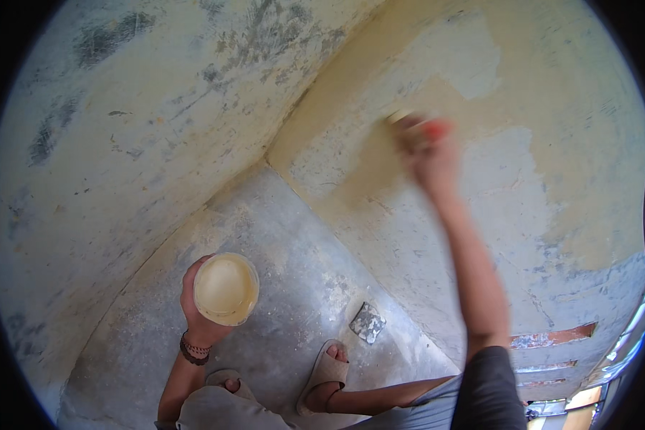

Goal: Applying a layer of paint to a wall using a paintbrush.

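My left hand (200,324) is wrapped around the side of a round tub (254,290), held upright above the floor. Pale cream paint (224,285) is inside it. Up at the right-hand wall (494,209), my right hand (429,156) grips a brush (401,115) with a red part showing. Motion blurs the hand and the brush, so the brush's exact kind and its contact with the wall are hard to tell. Damp-looking yellowish paint (521,102) covers parts of that wall around paler patches.
A second wall (140,140), scuffed with dark marks, meets the painted one in a corner. On the concrete floor (279,301) lies a paint-spotted square piece (367,322) near my sandalled foot (328,371). Reddish recessed slots (553,337) mark the lower right wall.
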`<action>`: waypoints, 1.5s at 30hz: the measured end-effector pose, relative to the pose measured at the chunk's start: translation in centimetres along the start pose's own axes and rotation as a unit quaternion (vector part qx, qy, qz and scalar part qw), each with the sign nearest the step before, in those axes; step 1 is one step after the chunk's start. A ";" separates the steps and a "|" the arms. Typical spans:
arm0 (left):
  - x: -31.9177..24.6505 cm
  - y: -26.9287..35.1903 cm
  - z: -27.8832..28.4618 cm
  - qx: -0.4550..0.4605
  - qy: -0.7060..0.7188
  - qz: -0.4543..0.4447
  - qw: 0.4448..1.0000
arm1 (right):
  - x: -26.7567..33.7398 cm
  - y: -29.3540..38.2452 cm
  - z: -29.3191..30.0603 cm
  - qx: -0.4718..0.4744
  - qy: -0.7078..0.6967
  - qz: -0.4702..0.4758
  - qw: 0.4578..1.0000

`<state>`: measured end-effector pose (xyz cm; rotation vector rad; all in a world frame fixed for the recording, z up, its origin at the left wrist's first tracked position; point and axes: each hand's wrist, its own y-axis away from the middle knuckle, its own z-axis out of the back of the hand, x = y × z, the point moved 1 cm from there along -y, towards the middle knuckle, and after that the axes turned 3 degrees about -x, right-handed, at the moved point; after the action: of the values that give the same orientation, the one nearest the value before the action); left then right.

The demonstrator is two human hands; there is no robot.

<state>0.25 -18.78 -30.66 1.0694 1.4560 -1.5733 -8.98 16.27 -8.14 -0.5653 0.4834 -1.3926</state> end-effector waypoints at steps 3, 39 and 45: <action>-0.4 -0.3 -0.4 0.011 0.023 -0.015 1.000 | 1.5 -7.9 11.7 -0.176 -0.043 0.063 0.981; -2.6 0.9 0.5 0.009 0.020 0.008 1.000 | 1.9 -14.6 13.8 -0.191 -0.025 0.165 0.967; -2.0 0.9 0.7 0.037 0.016 0.001 0.999 | -0.5 -3.3 -2.2 -0.252 0.370 0.280 0.849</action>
<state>1.77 -19.59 -29.12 1.1430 1.4287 -1.6261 -12.97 16.30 -7.82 -0.2300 1.5452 -0.8561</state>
